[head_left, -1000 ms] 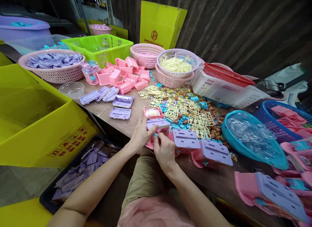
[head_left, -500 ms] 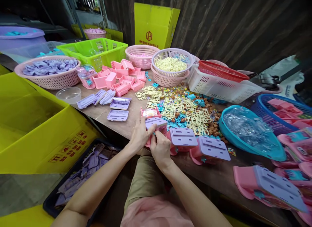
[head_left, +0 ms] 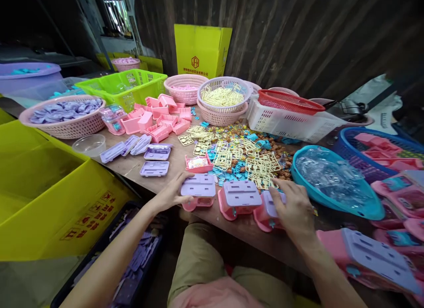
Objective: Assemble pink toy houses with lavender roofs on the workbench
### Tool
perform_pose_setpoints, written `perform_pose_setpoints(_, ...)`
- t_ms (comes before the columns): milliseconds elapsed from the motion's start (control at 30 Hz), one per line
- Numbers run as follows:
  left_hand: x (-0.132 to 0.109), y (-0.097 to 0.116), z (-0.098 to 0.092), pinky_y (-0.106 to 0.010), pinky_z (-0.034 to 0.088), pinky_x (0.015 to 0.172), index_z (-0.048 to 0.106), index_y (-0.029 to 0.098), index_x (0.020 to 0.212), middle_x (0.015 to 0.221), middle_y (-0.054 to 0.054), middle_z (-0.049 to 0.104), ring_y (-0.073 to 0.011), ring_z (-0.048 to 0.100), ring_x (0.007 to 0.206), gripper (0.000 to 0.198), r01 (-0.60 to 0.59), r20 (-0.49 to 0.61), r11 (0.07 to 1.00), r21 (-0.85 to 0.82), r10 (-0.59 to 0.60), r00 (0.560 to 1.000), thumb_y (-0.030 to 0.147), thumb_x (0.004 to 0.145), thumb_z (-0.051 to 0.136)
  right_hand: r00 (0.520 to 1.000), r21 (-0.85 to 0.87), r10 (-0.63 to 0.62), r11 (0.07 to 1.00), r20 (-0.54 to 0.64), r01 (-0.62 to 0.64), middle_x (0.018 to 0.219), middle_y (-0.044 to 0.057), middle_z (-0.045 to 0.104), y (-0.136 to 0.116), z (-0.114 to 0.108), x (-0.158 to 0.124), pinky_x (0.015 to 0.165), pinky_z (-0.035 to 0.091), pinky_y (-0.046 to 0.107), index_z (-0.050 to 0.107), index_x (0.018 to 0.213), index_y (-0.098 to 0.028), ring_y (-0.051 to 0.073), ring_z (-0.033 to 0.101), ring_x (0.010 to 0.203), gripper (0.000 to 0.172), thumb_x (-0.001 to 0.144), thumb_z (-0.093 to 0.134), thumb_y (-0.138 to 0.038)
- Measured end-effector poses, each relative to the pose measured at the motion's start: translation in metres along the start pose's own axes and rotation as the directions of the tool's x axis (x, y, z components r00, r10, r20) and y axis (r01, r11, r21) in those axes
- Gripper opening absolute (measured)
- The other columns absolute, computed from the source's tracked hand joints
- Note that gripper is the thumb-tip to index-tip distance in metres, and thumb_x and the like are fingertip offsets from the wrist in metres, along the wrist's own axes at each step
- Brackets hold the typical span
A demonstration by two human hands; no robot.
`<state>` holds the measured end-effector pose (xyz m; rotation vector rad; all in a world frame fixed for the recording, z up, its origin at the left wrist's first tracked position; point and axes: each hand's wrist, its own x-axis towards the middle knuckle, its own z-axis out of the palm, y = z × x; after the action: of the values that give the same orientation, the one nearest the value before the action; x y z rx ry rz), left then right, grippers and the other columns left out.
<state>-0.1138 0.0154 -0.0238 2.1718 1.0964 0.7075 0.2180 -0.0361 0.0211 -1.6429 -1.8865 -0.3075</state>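
Three pink toy boxes with lilac lids stand in a row along the near table edge. My left hand grips the left end of the first toy box, with the thumb along its near side and the fingers at its far edge. The middle toy box stands untouched between my hands. Over the third toy box is my right hand, its thumb and fingers apart; it covers much of the lid, and whether it touches is unclear. Just beyond the first box lies a pink tray with a packet in it.
Cream frames, blue pieces and brown pieces lie heaped mid-table. A blue basin of clear parts stands right, near another toy box. Left are lilac panels, pink trays, baskets and a yellow carton.
My hands have parted from working together at the first toy box. The right has moved right, over the third box; the left stays at the first, which now stands level beside the others.
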Motion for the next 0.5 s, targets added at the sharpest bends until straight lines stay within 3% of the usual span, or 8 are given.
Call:
perform_pose_setpoints(100,0.005,0.010,-0.002,-0.052,0.021,0.108,0.037,0.023,0.132,0.144,-0.014,0.026,-0.0338,0.021,0.134,0.065,-0.018,0.042,0.979,0.203,0.009,0.999,0.046,0.076,0.060,0.996,-0.140,0.041,0.990,0.081,-0.029,0.110,0.016,0.063,0.050,-0.001,-0.009,0.078,0.044,0.048,0.063,0.104,-0.020,0.033,0.055,0.100,0.033,0.089,0.039,-0.038)
perform_pose_setpoints(167,0.014,0.027,0.007,-0.060,0.010,0.107,0.037,0.025,0.134,0.148,-0.014,0.019,-0.0379,0.012,0.136,0.068,-0.005,0.031,0.935,0.355,-0.007,0.999,0.049,0.075,0.060,0.989,-0.143,0.059,0.989,0.135,-0.039,0.108,0.013,0.064,0.062,0.006,-0.018,0.077,0.045,0.045,0.063,0.104,-0.021,0.029,0.057,0.097,0.035,0.090,0.036,-0.038)
perform_pose_setpoints(233,0.024,0.047,0.021,-0.062,0.011,0.105,0.036,0.026,0.135,0.146,-0.014,0.023,-0.0385,0.016,0.135,0.071,-0.006,0.042,0.898,0.441,-0.014,0.999,0.053,0.074,0.060,0.981,-0.125,0.105,0.989,0.163,-0.084,0.102,0.010,0.065,0.060,0.015,-0.027,0.074,0.046,0.040,0.063,0.105,-0.020,0.025,0.059,0.088,0.037,0.091,0.034,-0.037)
perform_pose_setpoints(333,0.040,0.067,0.042,-0.057,0.021,0.103,0.038,0.024,0.135,0.137,-0.016,0.039,-0.0373,0.033,0.126,0.077,-0.044,0.089,0.860,0.509,-0.001,0.996,0.060,0.070,0.059,0.957,-0.163,0.220,0.968,0.187,-0.191,0.102,0.010,0.064,0.041,0.023,-0.035,0.072,0.046,0.039,0.062,0.108,-0.017,0.024,0.057,0.082,0.041,0.091,0.031,-0.039)
perform_pose_setpoints(433,0.050,0.070,0.047,-0.051,0.030,0.100,0.040,0.022,0.134,0.128,-0.014,0.048,-0.0340,0.042,0.116,0.076,-0.103,0.134,0.837,0.537,0.036,0.990,0.061,0.071,0.058,0.950,-0.167,0.239,0.964,0.200,-0.208,0.107,0.012,0.063,0.032,0.016,-0.038,0.075,0.046,0.041,0.058,0.114,-0.016,0.026,0.058,0.086,0.044,0.092,0.029,-0.041)
perform_pose_setpoints(500,0.053,0.066,0.045,-0.049,0.031,0.099,0.040,0.023,0.134,0.127,-0.013,0.049,-0.0319,0.043,0.115,0.072,-0.147,0.164,0.834,0.531,0.069,0.984,0.058,0.073,0.057,0.965,-0.071,0.168,0.985,0.202,-0.156,0.113,0.012,0.062,0.044,-0.001,-0.039,0.080,0.046,0.041,0.053,0.120,-0.017,0.026,0.058,0.096,0.045,0.092,0.029,-0.042)
